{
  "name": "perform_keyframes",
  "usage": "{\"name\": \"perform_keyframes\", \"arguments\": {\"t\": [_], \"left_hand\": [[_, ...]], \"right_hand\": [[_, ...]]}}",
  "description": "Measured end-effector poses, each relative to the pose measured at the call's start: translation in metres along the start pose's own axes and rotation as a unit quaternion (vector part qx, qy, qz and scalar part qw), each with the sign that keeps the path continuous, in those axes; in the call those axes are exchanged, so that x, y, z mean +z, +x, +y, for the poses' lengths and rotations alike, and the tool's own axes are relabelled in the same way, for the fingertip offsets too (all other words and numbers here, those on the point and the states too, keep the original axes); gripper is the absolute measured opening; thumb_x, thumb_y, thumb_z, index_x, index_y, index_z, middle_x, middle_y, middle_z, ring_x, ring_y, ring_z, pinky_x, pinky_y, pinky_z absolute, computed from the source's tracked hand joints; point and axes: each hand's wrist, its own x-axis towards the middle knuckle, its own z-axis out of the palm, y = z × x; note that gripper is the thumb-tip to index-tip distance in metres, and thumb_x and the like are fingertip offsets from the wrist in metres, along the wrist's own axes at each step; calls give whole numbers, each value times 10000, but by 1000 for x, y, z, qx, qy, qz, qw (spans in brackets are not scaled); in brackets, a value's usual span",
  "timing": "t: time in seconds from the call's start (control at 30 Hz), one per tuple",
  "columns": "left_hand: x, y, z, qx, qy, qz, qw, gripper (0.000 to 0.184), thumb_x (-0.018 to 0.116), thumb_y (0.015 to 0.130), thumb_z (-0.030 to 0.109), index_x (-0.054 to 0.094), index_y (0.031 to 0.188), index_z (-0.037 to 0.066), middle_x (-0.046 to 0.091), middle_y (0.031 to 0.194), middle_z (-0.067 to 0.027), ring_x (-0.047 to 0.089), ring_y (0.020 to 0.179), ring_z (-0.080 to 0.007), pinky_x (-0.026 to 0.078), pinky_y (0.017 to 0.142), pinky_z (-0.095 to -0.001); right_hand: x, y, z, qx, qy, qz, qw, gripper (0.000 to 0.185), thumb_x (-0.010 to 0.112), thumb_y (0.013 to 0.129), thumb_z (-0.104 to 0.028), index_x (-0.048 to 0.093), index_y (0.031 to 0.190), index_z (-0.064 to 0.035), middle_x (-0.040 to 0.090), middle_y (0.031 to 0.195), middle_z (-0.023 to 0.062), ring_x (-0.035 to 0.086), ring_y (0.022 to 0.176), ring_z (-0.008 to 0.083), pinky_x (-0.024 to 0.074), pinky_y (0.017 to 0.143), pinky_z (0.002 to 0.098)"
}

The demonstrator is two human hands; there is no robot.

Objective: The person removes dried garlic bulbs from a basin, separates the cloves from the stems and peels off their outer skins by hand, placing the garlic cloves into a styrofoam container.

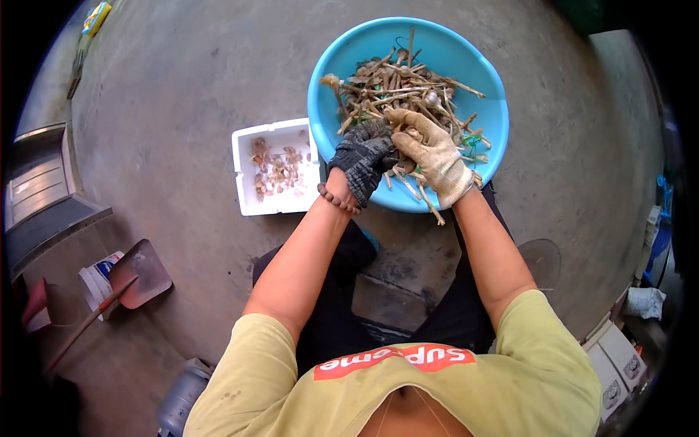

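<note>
1. White foam box (239,175), left of the hands. Loose reddish-brown, clove-like pieces (279,169) lie scattered on its floor, from near its far left corner toward its near edge. Its right edge stands close beside the turquoise basin (492,80); whether the two touch cannot be told.

2. Left hand (362,153), in a dark grey glove, above the basin's near left rim. The fingers are curled inward and brought up against the other hand; whether they are clamped on anything cannot be told, as the glove hides the grip.

3. Garlic piece (413,135) — brownish, dry, visible only in part — between the thumb and fingers of the right hand (435,153), just right of the left fingers and over the near part of the basin.

4. Grip of the right hand, in a cream glove: thumb and fingers closed about the piece. Step in hand, by judgement: dried garlic being worked between both hands. From this pose, the next move appears to call for a steady right-hand hold and a pull or twist from the left.

5. Garlic heap (404,84), stalks and bulbs tangled together, beyond and beneath both hands. One pale bulb (433,98) shows toward the basin's right side; a long stalk (431,205) juts across the near rim.
</note>
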Motion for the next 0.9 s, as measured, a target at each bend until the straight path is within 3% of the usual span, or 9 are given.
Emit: {"name": "perform_keyframes", "arguments": {"t": [0.07,0.23,0.3,0.33,0.4,0.5,0.6,0.83,0.9], "left_hand": [[8,0,34,-180,-196,-1,964,301,564,767,22,522,1064,42,591,895,-48,563,734,-118,461,581,-217],[6,6,18,-136,-96,22,986,275,606,737,43,559,1008,42,587,796,-32,543,649,-102,448,549,-209],[6,7,21,-220,-117,3,968,240,621,728,50,576,963,31,588,761,-37,552,630,-110,463,552,-221],[6,8,18,-220,-117,3,968,240,621,728,50,576,963,31,588,761,-37,552,630,-110,463,552,-221],[7,7,12,-93,145,12,985,204,601,730,108,583,906,7,616,820,-115,575,818,-272,454,762,-334],[8,7,13,-101,132,2,986,279,623,698,142,573,951,35,604,875,-153,548,849,-332,424,814,-372],[10,7,-8,-32,192,78,978,353,649,673,153,553,995,42,584,937,-171,528,901,-340,417,824,-375],[-1,11,-16,-18,261,54,964,408,658,666,123,514,1041,52,558,986,-180,511,947,-339,410,834,-382],[-1,11,-19,-12,238,22,971,431,638,696,-7,459,1087,27,562,974,-116,565,839,-175,501,689,-285]], "right_hand": [[1,1,0,25,-60,-13,998,172,607,787,-108,557,928,-23,557,751,16,473,584,45,404,471,182],[1,4,12,26,16,37,999,195,630,776,-121,545,919,-20,556,683,9,486,534,53,431,475,191],[2,4,10,2,13,49,999,182,630,777,-119,536,895,-17,555,675,16,487,514,56,436,456,196],[2,5,11,2,12,49,999,182,630,777,-119,536,895,-17,555,675,16,487,514,56,436,456,196],[0,5,14,6,-2,45,999,170,628,778,-122,532,872,-20,549,662,15,488,493,64,432,435,193],[-5,7,11,39,138,50,988,154,622,781,-127,533,862,-31,542,654,11,501,496,69,432,423,190],[-13,10,11,14,156,63,986,146,619,782,-133,536,857,-40,546,661,10,508,500,70,435,417,189],[-16,9,7,12,-62,9,998,153,591,790,-112,558,914,-30,557,711,18,518,561,66,445,483,205],[-18,10,13,-1,-146,-36,989,214,579,782,-103,579,986,-37,585,775,38,538,645,83,465,569,222]]}}
